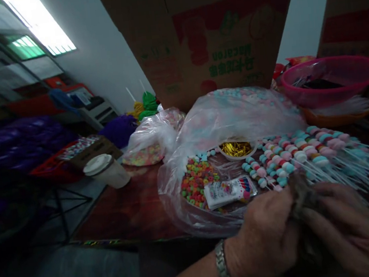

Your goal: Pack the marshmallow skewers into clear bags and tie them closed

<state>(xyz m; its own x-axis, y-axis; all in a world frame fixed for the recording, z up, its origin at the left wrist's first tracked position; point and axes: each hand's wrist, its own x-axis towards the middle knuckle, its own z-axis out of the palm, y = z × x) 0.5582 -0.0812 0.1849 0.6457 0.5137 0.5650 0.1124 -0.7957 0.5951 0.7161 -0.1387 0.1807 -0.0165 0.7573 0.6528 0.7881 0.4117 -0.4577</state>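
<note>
Against a pale wall [101, 54], behind a reddish-brown table [123, 216], a tall cardboard Macaron carton [226, 36]. On the tabletop, a clear plastic bag [235, 115], with ring-shaped candies [197, 179] beside a white packet [229, 192]; farther right, marshmallow skewers [305, 147]. In front of the skewers, left hand [265, 236] and right hand [358, 230] both curled tightly around a dark crumpled item [303, 198], material too blurred to tell.

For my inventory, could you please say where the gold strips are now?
In the head view, the gold strips sit in a bowl right of centre, beyond the white packet and left of the pastel skewers.
</note>
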